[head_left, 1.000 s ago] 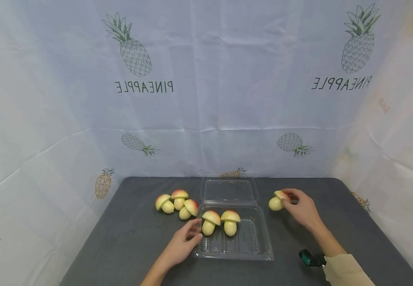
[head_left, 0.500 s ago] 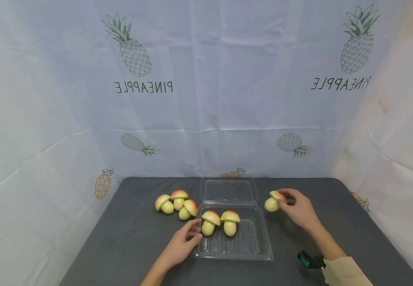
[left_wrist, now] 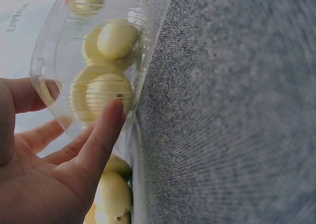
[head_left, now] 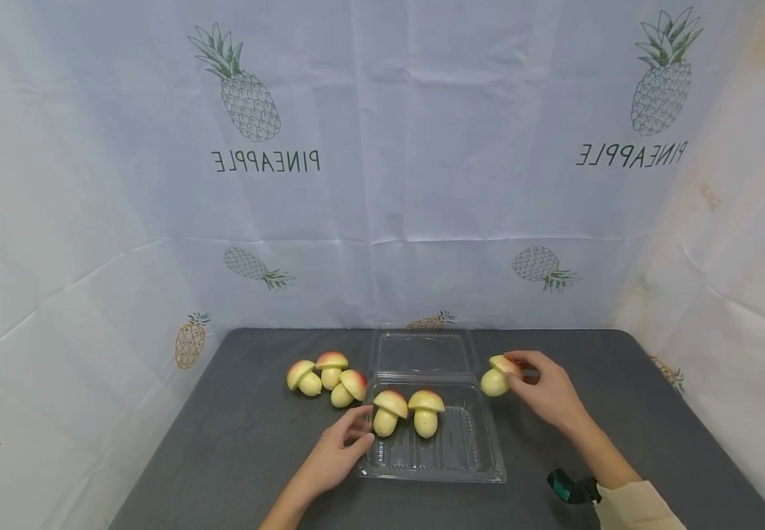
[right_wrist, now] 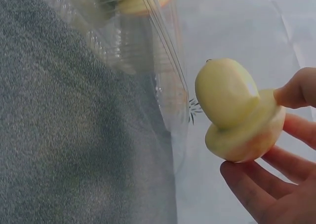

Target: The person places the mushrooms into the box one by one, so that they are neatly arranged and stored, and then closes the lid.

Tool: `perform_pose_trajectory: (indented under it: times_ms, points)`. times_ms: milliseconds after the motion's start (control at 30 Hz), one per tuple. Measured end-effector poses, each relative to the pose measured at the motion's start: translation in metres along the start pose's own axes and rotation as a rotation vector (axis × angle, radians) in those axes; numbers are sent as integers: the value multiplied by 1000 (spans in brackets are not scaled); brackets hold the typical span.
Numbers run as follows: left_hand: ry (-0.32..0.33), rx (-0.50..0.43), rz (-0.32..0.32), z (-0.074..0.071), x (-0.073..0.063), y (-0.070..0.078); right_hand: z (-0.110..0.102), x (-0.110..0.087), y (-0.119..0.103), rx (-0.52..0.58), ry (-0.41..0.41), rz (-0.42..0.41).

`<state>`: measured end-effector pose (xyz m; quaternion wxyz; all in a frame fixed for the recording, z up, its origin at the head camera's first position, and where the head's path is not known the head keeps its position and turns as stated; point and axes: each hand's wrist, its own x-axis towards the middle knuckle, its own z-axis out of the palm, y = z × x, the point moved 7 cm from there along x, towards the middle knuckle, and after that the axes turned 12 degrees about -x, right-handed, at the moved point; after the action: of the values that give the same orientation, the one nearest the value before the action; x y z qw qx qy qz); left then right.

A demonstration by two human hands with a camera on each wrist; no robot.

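My left hand (head_left: 339, 453) grips the left side of a clear plastic clamshell container (head_left: 431, 471). In the left wrist view, one fingertip (left_wrist: 114, 110) presses the outer wall. Two mushroom-shaped pieces with yellow stems and red-tinged caps, a left one (head_left: 386, 421) and a right one (head_left: 425, 422), sit side by side in the container's left and middle. To the right of the container, my right hand (head_left: 550, 390) pinches another mushroom-shaped piece (head_left: 495, 381) by its cap. In the right wrist view, this piece (right_wrist: 227, 93) hangs clear of the table, its stem toward the container.
Left of the container lie three more mushroom-shaped pieces (head_left: 305, 377) on the dark table (head_left: 236, 434). The container's lid (head_left: 425, 353) is folded back behind it. White cloth with pineapple prints (head_left: 382, 184) encloses the back and sides. A dark wrist device (head_left: 570, 487) is on the right wrist.
My right hand has moved left, bringing the mushroom-shaped piece closer to the container's right edge. The left hand and the other pieces have stayed in place.
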<state>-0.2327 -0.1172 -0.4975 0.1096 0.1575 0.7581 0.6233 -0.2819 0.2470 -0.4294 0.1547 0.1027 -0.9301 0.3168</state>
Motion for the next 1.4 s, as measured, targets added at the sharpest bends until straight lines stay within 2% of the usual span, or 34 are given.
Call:
perform_pose_trajectory:
  times_ms: [467,933,1167,1400]
  points:
    - [-1,22,-13,-1,2,-2,6,-5,-20,37,-20,-91]
    - [3,-2,-10,0,2,-4,17,-9,-34,71,-56,-148]
    - [4,5,-6,0,1,-2,25,-8,-38,88,-93,-148]
    - [7,1,-13,0,1,-3,33,-9,-42,96,-104,-191]
